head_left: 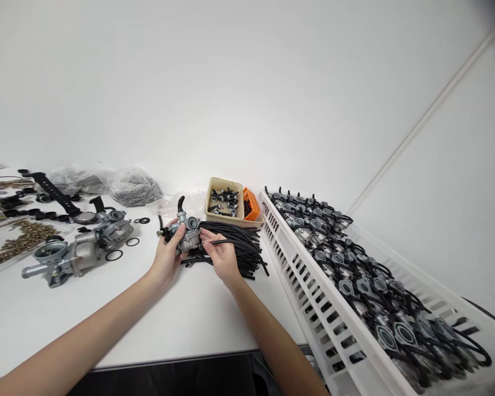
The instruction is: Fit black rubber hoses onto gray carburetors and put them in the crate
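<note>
My left hand (pixel 170 248) is closed round a silver carburetor (pixel 188 237), holding it above the table with its round flanged opening turned towards the right. A black elbow cap sticks up from its top. In my right hand (pixel 221 256), fingers and thumb pinch a thin black rubber hose (pixel 219 241) at the lower right side of the carburetor. Whether the hose end sits on a fitting I cannot tell, as my fingertips cover it. Behind and beneath my right hand lies a pile of black hoses (pixel 247 246).
A white slatted crate (pixel 313 286) full of carburetors with hoses stands on the right. Behind the hoses are a beige tray (pixel 225 184) of small parts and an orange basket (pixel 251 203). Larger carburetors (pixel 68 258), black O-rings (pixel 114 255), a wristwatch (pixel 58 193) and brass fittings (pixel 25 242) lie left.
</note>
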`<state>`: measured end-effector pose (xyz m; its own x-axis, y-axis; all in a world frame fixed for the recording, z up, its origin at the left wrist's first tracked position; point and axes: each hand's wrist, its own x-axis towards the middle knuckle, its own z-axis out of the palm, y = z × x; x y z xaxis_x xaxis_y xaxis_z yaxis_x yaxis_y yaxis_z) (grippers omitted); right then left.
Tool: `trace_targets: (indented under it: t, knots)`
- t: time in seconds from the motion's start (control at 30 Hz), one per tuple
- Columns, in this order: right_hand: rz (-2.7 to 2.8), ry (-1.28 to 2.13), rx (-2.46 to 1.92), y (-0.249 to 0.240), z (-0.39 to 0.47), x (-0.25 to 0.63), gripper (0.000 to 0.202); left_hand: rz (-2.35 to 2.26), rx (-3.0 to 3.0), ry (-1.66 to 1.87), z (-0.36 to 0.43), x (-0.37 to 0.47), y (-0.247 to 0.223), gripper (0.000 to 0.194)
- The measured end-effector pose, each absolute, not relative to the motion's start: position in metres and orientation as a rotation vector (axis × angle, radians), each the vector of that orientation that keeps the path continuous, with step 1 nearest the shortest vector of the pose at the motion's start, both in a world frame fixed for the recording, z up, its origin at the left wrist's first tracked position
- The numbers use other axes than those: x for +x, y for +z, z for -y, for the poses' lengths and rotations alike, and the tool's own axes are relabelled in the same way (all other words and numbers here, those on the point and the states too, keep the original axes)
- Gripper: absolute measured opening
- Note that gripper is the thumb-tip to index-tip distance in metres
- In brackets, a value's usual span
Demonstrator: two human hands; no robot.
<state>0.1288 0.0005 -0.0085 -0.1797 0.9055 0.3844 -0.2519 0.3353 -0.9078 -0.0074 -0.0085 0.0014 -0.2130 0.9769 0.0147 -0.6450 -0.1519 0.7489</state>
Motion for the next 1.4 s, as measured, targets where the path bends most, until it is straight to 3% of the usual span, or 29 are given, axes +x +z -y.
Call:
trace_targets:
  t: [0.47, 1.4]
  knots:
    - [1.410, 1.260, -0.577, -0.006, 0.009, 0.126, 0.036, -0.803, 0.634, 1.740, 0.020, -0.003, 0.005, 0.065]
    - [1.470, 1.249, -0.553, -0.008, 0.010, 0.117, 0.035, -0.906, 0.762, 1.856, 0.024, -0.004, 0.004, 0.059]
